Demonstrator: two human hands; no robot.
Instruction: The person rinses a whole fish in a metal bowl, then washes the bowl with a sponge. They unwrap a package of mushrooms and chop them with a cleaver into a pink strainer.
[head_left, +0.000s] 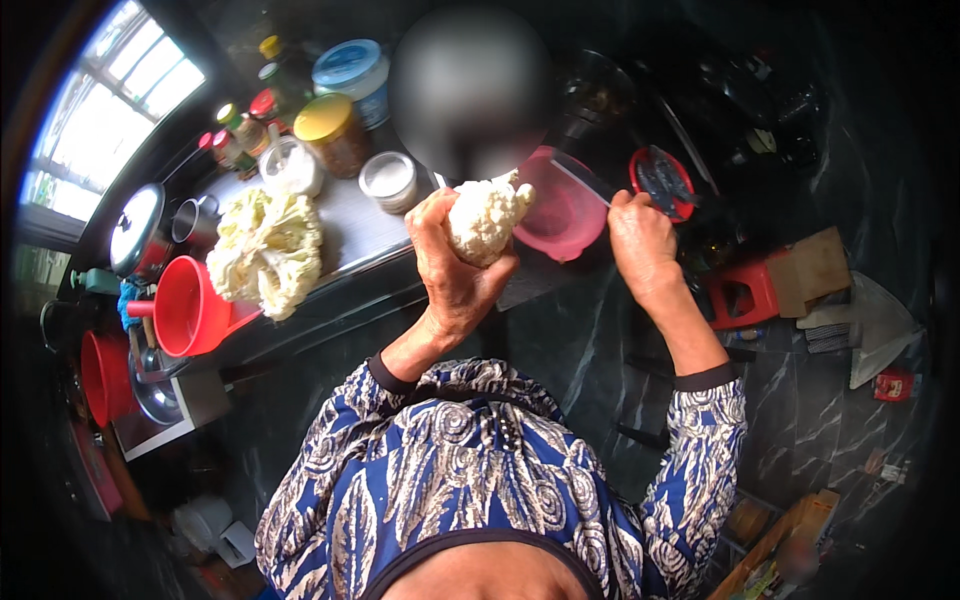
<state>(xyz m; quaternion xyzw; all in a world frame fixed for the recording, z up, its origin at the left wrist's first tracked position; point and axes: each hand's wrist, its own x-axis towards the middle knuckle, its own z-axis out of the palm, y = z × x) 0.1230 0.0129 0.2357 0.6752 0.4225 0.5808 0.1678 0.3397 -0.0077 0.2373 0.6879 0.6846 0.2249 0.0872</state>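
Note:
My left hand (448, 270) grips a piece of cauliflower (484, 223), its white florets facing up between thumb and fingers. In my right hand (642, 241) is a knife (581, 181); its handle is hidden in the fist and the blade points up and left, apart from the cauliflower. Behind the blade and between my hands sits a pink plastic strainer basket (564, 234). A larger mass of cauliflower (264, 251) rests at the left of the counter, beside a red plastic dipper (191, 306).
Jars, bottles and tubs, among them a yellow-lidded jar (330, 135), stand along the metal counter (352, 236). A lidded pot (139, 229) is farther left. Beyond my right hand lies a red bowl (660, 184) with dark contents. A red stool (742, 292) stands at the right. A blurred disc hides the top centre.

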